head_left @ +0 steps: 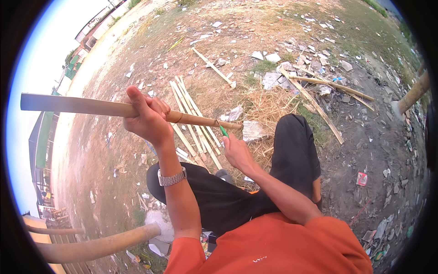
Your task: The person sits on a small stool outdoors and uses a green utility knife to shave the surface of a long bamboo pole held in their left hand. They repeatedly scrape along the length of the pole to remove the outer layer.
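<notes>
Bamboo strip (86,105) held above littered ground (116,150)

The left hand (148,119) wraps its fingers round the bamboo strip, thumb raised. The right hand (238,151) pinches a green-handled tool (224,131), its thin curved end at the strip, near the strip's far right end. That end lies just beside a pale block (253,131). Light slats (186,105) lie on the ground beyond and below the strip, near the left knee (159,176).

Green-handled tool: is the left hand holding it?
No, the right hand grips the green-handled tool, while the left hand holds the long bamboo piece.
</notes>
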`<state>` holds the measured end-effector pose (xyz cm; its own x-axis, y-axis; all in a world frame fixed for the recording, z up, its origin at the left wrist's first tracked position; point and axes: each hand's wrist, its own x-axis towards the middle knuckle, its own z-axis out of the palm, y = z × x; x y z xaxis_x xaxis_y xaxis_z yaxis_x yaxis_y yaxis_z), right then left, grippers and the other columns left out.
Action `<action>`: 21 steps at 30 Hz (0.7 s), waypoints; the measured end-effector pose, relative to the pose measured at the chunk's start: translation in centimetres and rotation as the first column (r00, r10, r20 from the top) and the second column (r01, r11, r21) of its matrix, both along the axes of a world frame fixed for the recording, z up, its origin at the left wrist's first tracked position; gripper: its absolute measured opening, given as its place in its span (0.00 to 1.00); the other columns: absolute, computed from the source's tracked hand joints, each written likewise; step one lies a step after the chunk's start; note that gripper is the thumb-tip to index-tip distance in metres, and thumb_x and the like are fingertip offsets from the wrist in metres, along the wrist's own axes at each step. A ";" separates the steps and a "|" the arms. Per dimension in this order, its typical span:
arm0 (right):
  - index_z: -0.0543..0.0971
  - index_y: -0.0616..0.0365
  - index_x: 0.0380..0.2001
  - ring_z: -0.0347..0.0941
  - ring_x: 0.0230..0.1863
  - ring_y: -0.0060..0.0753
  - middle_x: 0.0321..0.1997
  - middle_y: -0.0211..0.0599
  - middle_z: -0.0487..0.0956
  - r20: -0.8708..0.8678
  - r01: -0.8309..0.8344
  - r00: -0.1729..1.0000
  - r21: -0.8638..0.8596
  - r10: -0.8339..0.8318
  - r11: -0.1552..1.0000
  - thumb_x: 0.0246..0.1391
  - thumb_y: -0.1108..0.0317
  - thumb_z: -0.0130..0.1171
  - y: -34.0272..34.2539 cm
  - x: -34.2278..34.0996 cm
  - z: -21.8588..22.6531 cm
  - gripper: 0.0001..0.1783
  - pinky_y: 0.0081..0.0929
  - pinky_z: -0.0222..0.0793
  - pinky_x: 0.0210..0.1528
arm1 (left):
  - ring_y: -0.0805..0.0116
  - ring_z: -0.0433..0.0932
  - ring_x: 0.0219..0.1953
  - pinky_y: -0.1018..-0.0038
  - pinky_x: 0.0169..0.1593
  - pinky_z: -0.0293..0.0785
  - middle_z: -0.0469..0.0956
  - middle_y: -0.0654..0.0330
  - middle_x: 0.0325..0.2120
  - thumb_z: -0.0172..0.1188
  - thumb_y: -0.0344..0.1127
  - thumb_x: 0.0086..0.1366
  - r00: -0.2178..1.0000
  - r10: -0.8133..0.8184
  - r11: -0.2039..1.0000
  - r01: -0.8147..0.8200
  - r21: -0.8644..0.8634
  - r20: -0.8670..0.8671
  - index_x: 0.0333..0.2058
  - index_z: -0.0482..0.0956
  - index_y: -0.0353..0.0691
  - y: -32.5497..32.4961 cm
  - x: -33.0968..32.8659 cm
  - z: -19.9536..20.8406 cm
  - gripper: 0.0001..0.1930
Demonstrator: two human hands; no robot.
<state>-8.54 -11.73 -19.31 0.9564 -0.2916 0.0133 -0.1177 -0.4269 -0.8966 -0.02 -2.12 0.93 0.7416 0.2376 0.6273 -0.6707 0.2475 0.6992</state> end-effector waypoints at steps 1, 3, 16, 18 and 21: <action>0.68 0.65 0.34 0.71 0.26 0.70 0.19 0.64 0.73 0.020 -0.027 0.999 0.036 0.027 0.999 0.65 0.59 0.40 0.0 -0.5 2.1 0.18 0.58 0.65 0.31 | 0.81 0.52 0.05 0.80 0.12 0.51 0.56 0.69 0.04 0.55 0.50 0.67 1.000 0.016 1.000 -0.016 -0.001 0.002 0.18 0.63 0.44 -0.1 -0.1 -0.2 0.22; 0.68 0.66 0.36 0.71 0.27 0.71 0.20 0.66 0.72 0.087 -0.064 0.995 0.129 0.053 0.990 0.65 0.59 0.39 0.4 -1.2 4.6 0.18 0.59 0.63 0.32 | 0.82 0.52 0.06 0.81 0.12 0.51 0.56 0.69 0.05 0.55 0.50 0.67 1.000 0.005 1.000 -0.005 0.002 0.010 0.18 0.63 0.44 -0.2 -0.3 -0.4 0.22; 0.67 0.62 0.33 0.69 0.22 0.68 0.17 0.59 0.72 0.061 -0.011 0.998 0.101 0.005 0.995 0.64 0.59 0.43 -0.6 -1.7 2.7 0.15 0.56 0.62 0.28 | 0.81 0.49 0.05 0.80 0.12 0.46 0.55 0.69 0.05 0.47 0.51 0.70 0.956 -0.287 0.950 0.277 0.147 0.052 0.20 0.63 0.45 1.2 -0.3 -0.9 0.22; 0.67 0.61 0.32 0.69 0.22 0.67 0.17 0.59 0.72 0.070 0.023 0.997 0.098 -0.030 0.995 0.64 0.59 0.43 0.3 -2.0 1.0 0.15 0.56 0.62 0.28 | 0.81 0.49 0.05 0.80 0.12 0.46 0.54 0.69 0.05 0.46 0.51 0.71 0.938 -0.341 0.931 0.329 0.155 0.059 0.20 0.63 0.45 0.9 -0.1 -1.0 0.22; 0.67 0.62 0.33 0.70 0.22 0.67 0.16 0.60 0.71 0.039 0.047 0.998 -0.079 -0.044 0.996 0.64 0.59 0.43 -0.6 -1.6 -1.2 0.15 0.57 0.63 0.27 | 0.82 0.51 0.05 0.80 0.11 0.46 0.56 0.69 0.05 0.49 0.49 0.70 0.933 -0.357 0.930 0.349 0.112 0.056 0.20 0.63 0.42 1.1 -0.1 -0.9 0.22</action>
